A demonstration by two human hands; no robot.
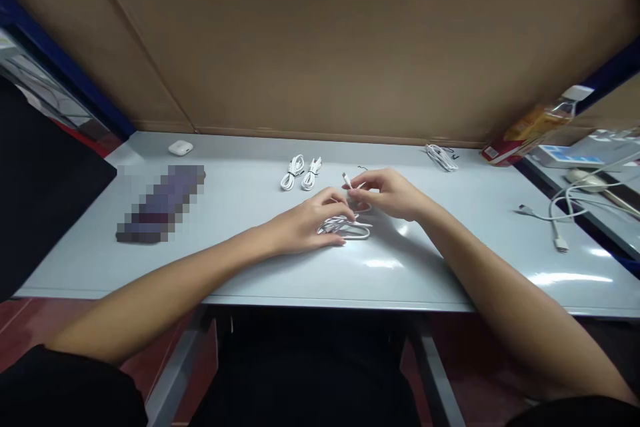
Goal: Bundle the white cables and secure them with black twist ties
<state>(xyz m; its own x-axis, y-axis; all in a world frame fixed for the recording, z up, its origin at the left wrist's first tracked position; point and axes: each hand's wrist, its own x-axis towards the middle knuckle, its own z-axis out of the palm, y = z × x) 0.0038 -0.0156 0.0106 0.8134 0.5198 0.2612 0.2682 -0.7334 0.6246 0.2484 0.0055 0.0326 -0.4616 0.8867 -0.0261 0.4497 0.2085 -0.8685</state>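
A loosely looped white cable (357, 234) lies on the grey desk at the middle, under and beside my hands. My left hand (320, 220) curls over the loops, thumb and fingers around them, and partly covers them. Just above and to the right, my right hand (385, 194) pinches the same cable close to its end, and the plug (347, 180) points up out of the fingertips. A small black tie (363, 168) lies just behind my right hand. Farther back on the left rest two white cable bundles (293, 172) (311, 174), each wound and tied.
Another white cable bundle (441, 157) lies at the back right, near a tilted drink bottle (533, 127). Loose white cables (560, 214) trail over the right edge. A white earbud case (181, 147) and a blurred dark object (165, 204) are on the left. A brown panel (320, 47) closes the back.
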